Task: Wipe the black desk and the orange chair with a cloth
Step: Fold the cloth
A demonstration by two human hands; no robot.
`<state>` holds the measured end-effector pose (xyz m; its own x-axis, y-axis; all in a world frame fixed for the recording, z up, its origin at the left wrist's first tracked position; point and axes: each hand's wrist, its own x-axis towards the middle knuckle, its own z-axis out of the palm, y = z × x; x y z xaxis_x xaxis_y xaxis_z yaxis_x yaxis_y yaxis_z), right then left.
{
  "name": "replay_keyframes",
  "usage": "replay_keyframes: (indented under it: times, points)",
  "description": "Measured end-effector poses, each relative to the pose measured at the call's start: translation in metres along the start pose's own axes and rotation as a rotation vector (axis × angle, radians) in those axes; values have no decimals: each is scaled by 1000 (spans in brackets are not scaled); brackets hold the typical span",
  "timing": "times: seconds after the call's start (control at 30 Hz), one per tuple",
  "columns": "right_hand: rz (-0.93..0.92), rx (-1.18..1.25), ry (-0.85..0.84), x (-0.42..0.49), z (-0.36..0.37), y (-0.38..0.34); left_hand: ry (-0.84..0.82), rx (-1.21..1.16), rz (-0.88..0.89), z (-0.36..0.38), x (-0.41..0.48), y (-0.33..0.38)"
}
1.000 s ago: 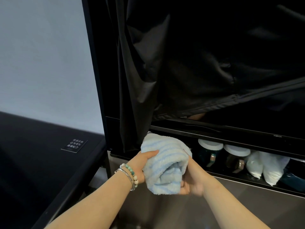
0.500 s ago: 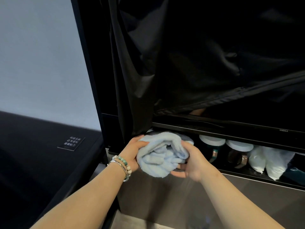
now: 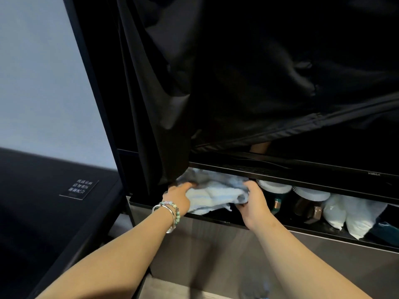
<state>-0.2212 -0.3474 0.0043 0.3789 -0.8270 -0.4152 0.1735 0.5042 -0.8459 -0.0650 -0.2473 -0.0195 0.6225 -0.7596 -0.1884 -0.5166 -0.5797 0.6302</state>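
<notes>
So, going left to right: the black table sits out at 9 o'clock with a small printed sign lying on it, well apart from your hands. Your left hand, the one with the bracelets, is curled over the left end of the light blue cloth, and your right hand is closed on the right end, fingers tucked under the bunched fabric. The cloth is right at the front lip of the open shelf slot, around 12 o'clock from your wrists, partly under the hanging black curtain. Looks to me like you're gripping both ends so the bundle stays together in that low gap; whether it's going in or coming out, I can't tell.

Further right in the same slot, at about 2 o'clock: two jars with white lids, contents too dark to make out, then some white bag-like bundles at 3 o'clock. No orange chair in view, so can't say how far along the wiping is.
</notes>
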Motion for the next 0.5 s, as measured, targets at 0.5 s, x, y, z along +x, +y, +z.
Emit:
replay_keyframes:
  times: [0.5]
  points:
    - [-302,-1580,-81,-2,3,19,54,444,89,11,-12,10]
